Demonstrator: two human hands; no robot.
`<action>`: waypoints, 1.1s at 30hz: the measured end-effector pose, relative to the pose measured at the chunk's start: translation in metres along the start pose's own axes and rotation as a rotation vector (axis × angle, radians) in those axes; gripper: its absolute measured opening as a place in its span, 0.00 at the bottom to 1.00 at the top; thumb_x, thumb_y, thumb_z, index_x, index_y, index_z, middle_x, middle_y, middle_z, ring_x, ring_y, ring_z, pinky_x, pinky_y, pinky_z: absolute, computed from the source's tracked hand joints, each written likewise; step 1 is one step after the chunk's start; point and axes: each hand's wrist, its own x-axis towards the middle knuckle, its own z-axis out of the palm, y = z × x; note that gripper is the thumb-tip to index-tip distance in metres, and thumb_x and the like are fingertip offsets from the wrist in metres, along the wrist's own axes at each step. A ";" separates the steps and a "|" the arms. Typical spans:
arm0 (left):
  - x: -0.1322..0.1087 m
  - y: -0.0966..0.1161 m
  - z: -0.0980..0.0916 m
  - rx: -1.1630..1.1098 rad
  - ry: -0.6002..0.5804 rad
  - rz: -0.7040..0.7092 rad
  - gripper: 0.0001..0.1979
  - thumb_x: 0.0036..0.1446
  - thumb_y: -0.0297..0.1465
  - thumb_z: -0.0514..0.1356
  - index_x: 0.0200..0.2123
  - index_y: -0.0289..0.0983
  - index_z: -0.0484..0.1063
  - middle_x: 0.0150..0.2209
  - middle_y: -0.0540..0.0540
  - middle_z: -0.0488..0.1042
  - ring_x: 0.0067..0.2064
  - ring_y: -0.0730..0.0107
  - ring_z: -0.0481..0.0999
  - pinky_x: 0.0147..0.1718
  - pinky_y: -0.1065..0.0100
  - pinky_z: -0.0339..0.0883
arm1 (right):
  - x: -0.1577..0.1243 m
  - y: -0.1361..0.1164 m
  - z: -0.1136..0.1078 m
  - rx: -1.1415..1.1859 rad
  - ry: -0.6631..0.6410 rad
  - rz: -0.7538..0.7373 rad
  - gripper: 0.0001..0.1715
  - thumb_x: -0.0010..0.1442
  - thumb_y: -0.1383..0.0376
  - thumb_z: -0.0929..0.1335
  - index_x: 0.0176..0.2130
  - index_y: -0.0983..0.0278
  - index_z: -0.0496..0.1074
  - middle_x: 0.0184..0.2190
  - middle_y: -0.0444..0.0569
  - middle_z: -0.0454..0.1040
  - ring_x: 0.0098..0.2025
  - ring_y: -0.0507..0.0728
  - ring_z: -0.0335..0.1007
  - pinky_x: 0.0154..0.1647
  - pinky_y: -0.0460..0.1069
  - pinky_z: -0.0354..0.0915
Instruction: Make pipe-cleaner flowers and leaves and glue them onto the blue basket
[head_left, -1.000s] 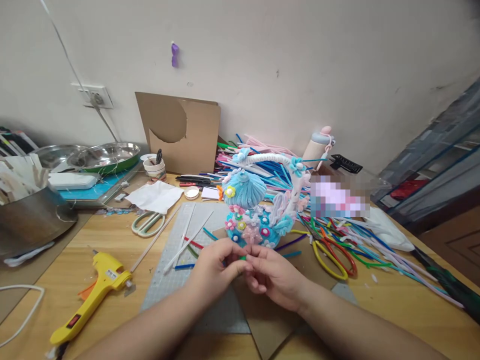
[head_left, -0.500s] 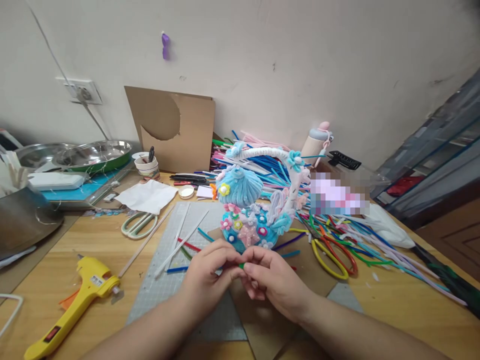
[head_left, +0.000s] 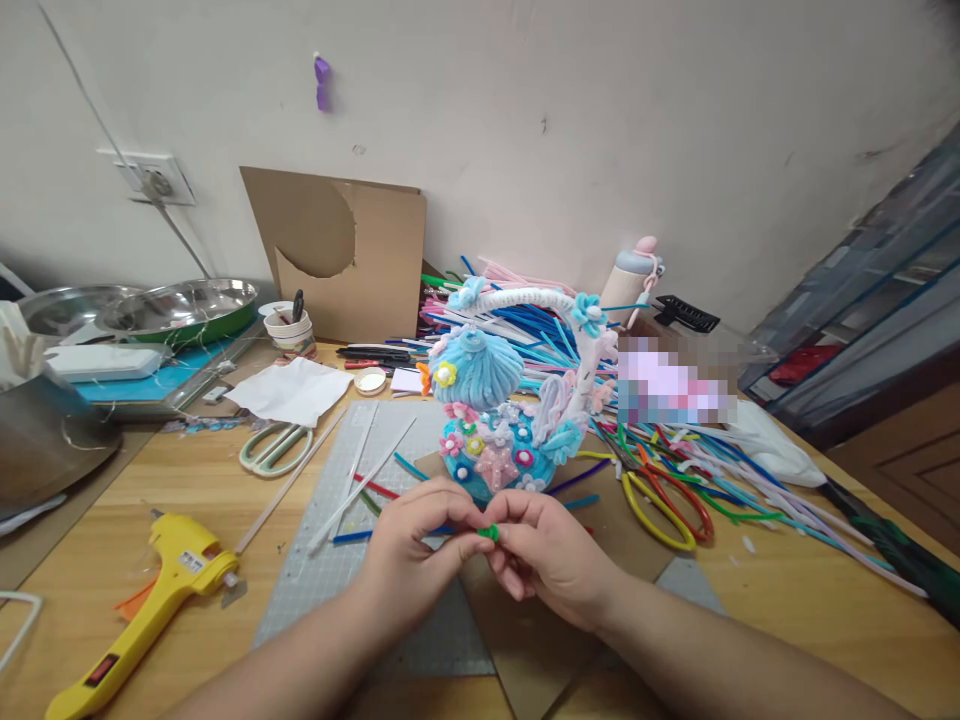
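Note:
Between the fingertips of my left hand (head_left: 416, 545) and my right hand (head_left: 551, 555) is a small green coiled piece of pipe cleaner (head_left: 489, 533). Both hands are closed in a pinch on it, and the fingers cover part of it. Just behind them stands a decorated pipe-cleaner basket (head_left: 499, 467), blue with small flowers and a pink star on its front. A white wrapped handle (head_left: 525, 299) arches over it, and a blue ribbed shell shape (head_left: 478, 368) sits above its left side.
A yellow glue gun (head_left: 169, 590) lies at left. Yellow-and-orange-handled scissors (head_left: 664, 512) rest at right beside loose pipe cleaners (head_left: 720, 480). Under my hands are a grey cutting mat (head_left: 300, 580) and cardboard (head_left: 525, 645). Green-handled scissors (head_left: 276, 452) lie behind the glue gun.
More of the green pipe cleaner piece shows between my fingertips now. My hands have barely moved, and the whole view has shifted slightly.

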 end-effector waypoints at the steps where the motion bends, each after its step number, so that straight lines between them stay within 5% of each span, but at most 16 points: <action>1: 0.000 0.000 0.000 -0.005 0.001 -0.008 0.02 0.50 0.27 0.65 0.28 0.37 0.74 0.27 0.47 0.76 0.31 0.69 0.74 0.31 0.70 0.67 | 0.000 0.001 0.000 -0.010 0.003 -0.002 0.11 0.51 0.61 0.69 0.28 0.66 0.65 0.16 0.38 0.68 0.13 0.44 0.59 0.12 0.38 0.46; 8: -0.002 -0.004 0.005 -0.095 -0.001 -0.126 0.02 0.52 0.28 0.63 0.29 0.36 0.75 0.29 0.46 0.74 0.34 0.67 0.73 0.34 0.68 0.66 | 0.002 0.005 -0.001 -0.078 0.064 -0.056 0.16 0.51 0.57 0.70 0.30 0.64 0.63 0.18 0.37 0.67 0.13 0.44 0.58 0.12 0.39 0.50; 16: 0.001 -0.005 0.012 -0.639 0.020 -0.631 0.14 0.43 0.37 0.68 0.28 0.34 0.72 0.26 0.49 0.73 0.29 0.71 0.72 0.31 0.69 0.66 | -0.004 0.001 0.007 -0.350 0.216 -0.254 0.15 0.52 0.57 0.70 0.26 0.64 0.64 0.16 0.37 0.61 0.16 0.46 0.55 0.15 0.42 0.51; 28: -0.003 -0.012 0.013 -0.877 -0.013 -0.543 0.11 0.46 0.34 0.68 0.24 0.34 0.71 0.28 0.49 0.70 0.29 0.74 0.69 0.30 0.71 0.62 | -0.005 0.005 0.003 -0.391 0.184 -0.321 0.11 0.55 0.60 0.67 0.27 0.64 0.65 0.19 0.41 0.65 0.18 0.47 0.56 0.18 0.43 0.54; 33: -0.003 -0.010 0.016 -0.885 -0.115 -0.623 0.12 0.53 0.37 0.63 0.27 0.33 0.69 0.23 0.50 0.70 0.26 0.75 0.68 0.29 0.72 0.60 | -0.006 0.007 0.002 -0.387 0.123 -0.307 0.08 0.55 0.62 0.67 0.28 0.63 0.65 0.22 0.43 0.69 0.19 0.47 0.59 0.19 0.43 0.56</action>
